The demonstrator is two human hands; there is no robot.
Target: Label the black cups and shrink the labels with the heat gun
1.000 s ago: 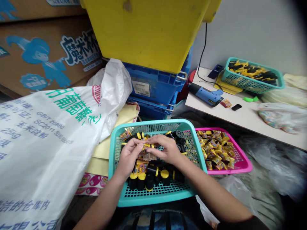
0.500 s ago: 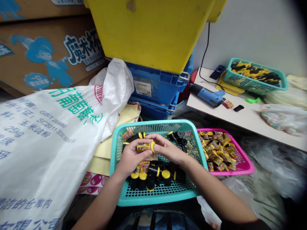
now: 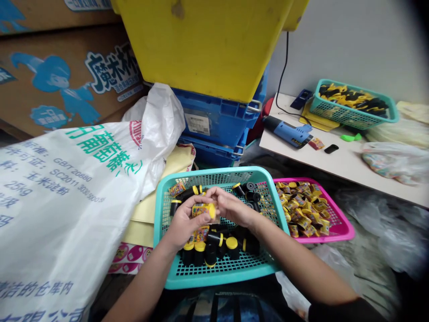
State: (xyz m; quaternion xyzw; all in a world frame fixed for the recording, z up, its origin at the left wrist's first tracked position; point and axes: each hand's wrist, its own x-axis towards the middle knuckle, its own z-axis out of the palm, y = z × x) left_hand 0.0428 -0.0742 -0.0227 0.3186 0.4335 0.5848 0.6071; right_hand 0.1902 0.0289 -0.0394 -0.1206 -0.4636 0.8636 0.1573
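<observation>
My left hand [image 3: 184, 223] is closed around a small canister [image 3: 202, 209] with a colourful printed wrapper and a yellow cap. From the other side my right hand [image 3: 231, 206] has its fingers curled at the capped end; its fingertips are partly hidden. Both hands are over a turquoise basket [image 3: 221, 282]. In the basket lie several black canisters [image 3: 215, 238] with yellow caps. Loose printed wrappers show there too, one at the back left [image 3: 176, 189] and another below my left hand [image 3: 200, 234].
A pink basket [image 3: 342, 223] of wrapped canisters stands to the right. On the white table [image 3: 345, 165] lie a blue heat gun [image 3: 288, 132] and a small turquoise basket [image 3: 355, 117] of yellow and black pieces. Blue crates [image 3: 214, 120], a yellow bin [image 3: 208, 49] and a white sack [image 3: 67, 214] surround the basket.
The canister has turned so its yellow cap faces me more. My right thumb has moved from the front of the cap to behind it. The view has shifted slightly.
</observation>
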